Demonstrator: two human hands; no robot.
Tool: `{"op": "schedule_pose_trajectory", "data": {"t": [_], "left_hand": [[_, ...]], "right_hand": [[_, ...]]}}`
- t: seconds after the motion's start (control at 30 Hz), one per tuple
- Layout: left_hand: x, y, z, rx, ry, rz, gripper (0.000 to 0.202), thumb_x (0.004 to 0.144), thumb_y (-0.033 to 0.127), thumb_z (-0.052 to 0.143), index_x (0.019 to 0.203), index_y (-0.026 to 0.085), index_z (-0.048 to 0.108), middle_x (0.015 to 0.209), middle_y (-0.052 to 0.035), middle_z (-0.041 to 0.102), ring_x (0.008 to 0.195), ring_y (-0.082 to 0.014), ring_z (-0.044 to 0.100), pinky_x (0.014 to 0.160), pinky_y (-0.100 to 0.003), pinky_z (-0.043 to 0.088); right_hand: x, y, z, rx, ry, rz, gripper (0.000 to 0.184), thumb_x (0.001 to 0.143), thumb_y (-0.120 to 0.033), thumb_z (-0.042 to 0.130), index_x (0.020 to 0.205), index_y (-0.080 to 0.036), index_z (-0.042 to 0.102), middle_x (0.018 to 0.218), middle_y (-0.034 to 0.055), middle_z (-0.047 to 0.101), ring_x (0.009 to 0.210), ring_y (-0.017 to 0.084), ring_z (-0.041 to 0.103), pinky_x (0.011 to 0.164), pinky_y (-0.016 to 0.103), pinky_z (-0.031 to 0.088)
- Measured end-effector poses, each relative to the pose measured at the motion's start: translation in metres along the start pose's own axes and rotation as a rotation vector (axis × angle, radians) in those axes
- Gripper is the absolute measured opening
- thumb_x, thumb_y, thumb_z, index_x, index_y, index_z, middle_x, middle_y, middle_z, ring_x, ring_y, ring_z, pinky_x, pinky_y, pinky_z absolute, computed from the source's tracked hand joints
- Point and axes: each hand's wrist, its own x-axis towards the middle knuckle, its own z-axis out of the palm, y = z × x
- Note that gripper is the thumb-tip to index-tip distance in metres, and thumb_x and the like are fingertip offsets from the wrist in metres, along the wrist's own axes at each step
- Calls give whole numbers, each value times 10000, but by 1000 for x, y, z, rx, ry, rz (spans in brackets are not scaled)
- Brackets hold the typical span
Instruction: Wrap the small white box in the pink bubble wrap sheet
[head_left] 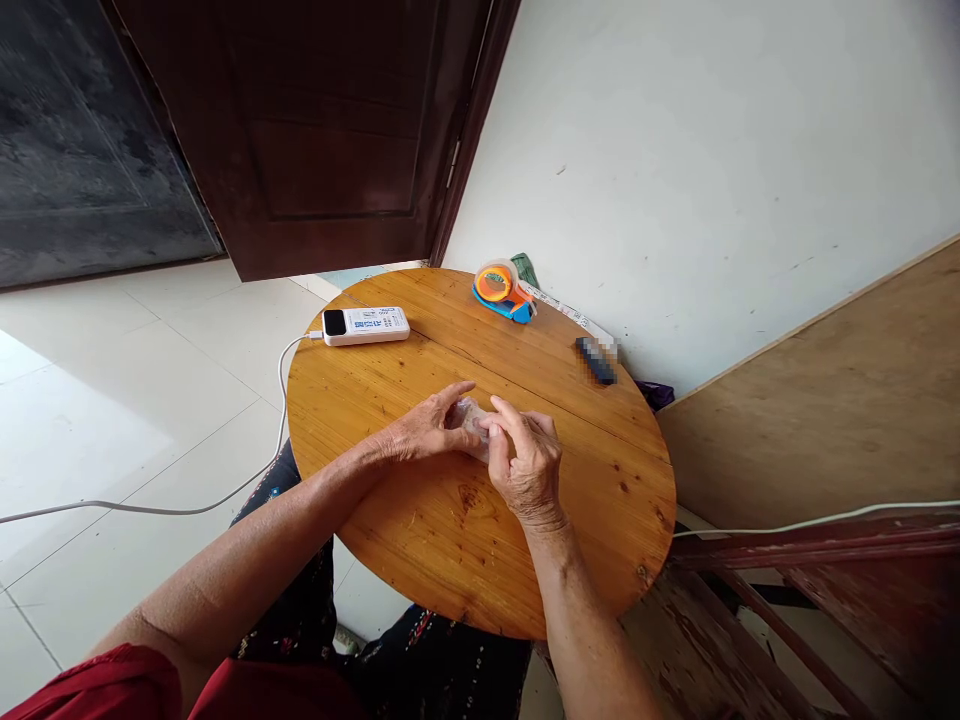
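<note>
Between my hands, over the middle of the round wooden table point(420, 500), is a small whitish, see-through thing point(469, 414) that looks like crinkled plastic; its exact kind I cannot make out. My left hand point(431, 425) is curved around its left side, thumb in front and forefinger behind. From the right, my right hand point(525, 450) closes thumb and fingers at its right end, with the forefinger reaching over it. Fingers cover part of the thing.
A white power bank point(375, 324) with a plugged-in cable point(279, 400) lies at the table's back left. An orange and blue tape dispenser point(504, 290) stands at the back. A dark blurred object point(597, 360) lies at the right, near the white wall point(720, 180). Behind is a dark door point(330, 130).
</note>
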Motion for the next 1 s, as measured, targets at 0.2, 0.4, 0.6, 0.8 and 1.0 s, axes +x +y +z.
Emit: {"op": "schedule_pose_trajectory", "data": {"t": [0.2, 0.4, 0.6, 0.8, 1.0], "left_hand": [[6, -6, 9, 17, 80, 8, 775, 786, 366, 708, 1459, 118, 415, 953, -56, 611, 812, -176, 579, 777, -337, 505], [7, -8, 14, -43, 101, 23, 794, 746, 295, 726, 1461, 129, 425, 1068, -93, 621, 888, -187, 607, 864, -360, 513], [6, -13, 16, -104, 130, 91, 731, 751, 302, 755, 1424, 185, 495, 1089, -89, 626, 885, -178, 602, 897, -356, 499], [6, -13, 16, -78, 123, 118, 715, 771, 296, 734, 1432, 193, 482, 1026, -60, 607, 802, -140, 560, 809, -302, 499], [3, -7, 14, -20, 131, 125, 679, 804, 289, 700, 1434, 174, 472, 1021, -45, 571, 739, -103, 497, 706, -232, 467]], "right_hand": [[-3, 3, 1, 119, 27, 135, 350, 944, -152, 486, 1278, -217, 567, 843, 19, 779, 788, 204, 711, 834, 381, 495], [-8, 14, 1, 245, 154, 429, 304, 938, -210, 514, 1238, -199, 567, 926, 50, 769, 898, 216, 716, 875, 397, 529], [-6, 12, 5, 77, 30, 183, 254, 919, -146, 500, 1126, -225, 624, 892, 37, 767, 897, 224, 705, 873, 397, 493], [-4, 7, 6, 40, 30, 149, 376, 905, -114, 471, 1255, -211, 572, 998, 60, 765, 985, 234, 679, 910, 399, 462], [-4, 5, 9, 30, -47, 129, 396, 880, -98, 478, 1249, -205, 576, 1009, 68, 753, 1006, 242, 658, 897, 390, 446]]}}
